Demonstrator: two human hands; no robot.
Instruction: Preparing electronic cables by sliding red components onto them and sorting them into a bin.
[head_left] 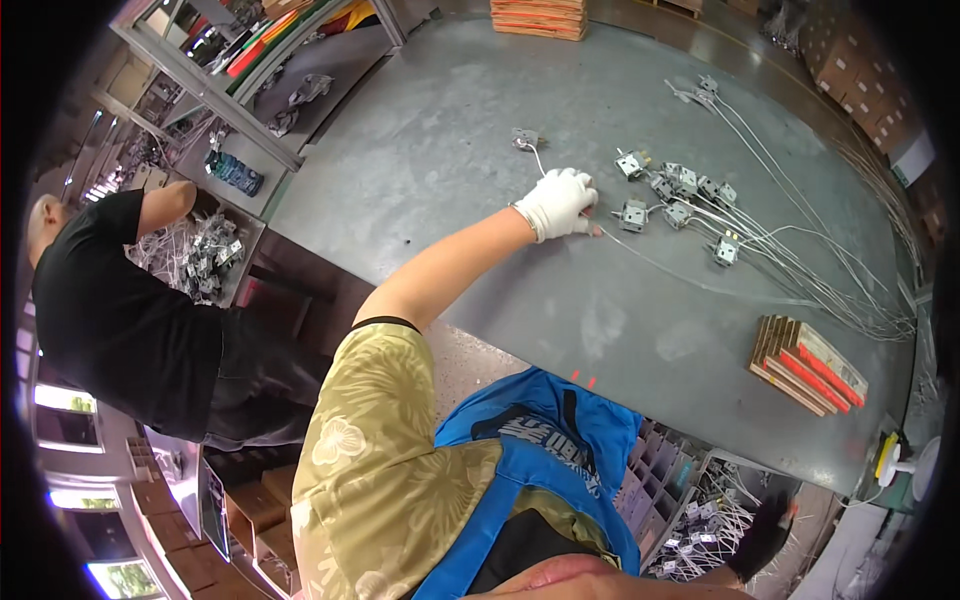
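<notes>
My left hand point(562, 205), in a white glove, is closed over the grey table point(440, 130). A thin white cable point(680, 274) runs through its fingers. One end of it leads to a small boxy metal part point(526, 139) just beyond the hand; the other trails off to the right. Right of the hand lies a cluster of similar metal parts point(680, 182) with long white cables. Down at the lower right, my right hand point(765, 535), in a dark glove, is beside a bin of metal parts with white cables point(700, 530). Its fingers are too dark to make out.
Wooden strips with red edges point(808, 362) are stacked at the table's right, with another stack point(538, 18) at the far edge. A metal rack point(205, 95) stands at the left. A co-worker in black point(130, 310) bends over a tray of similar parts point(212, 255).
</notes>
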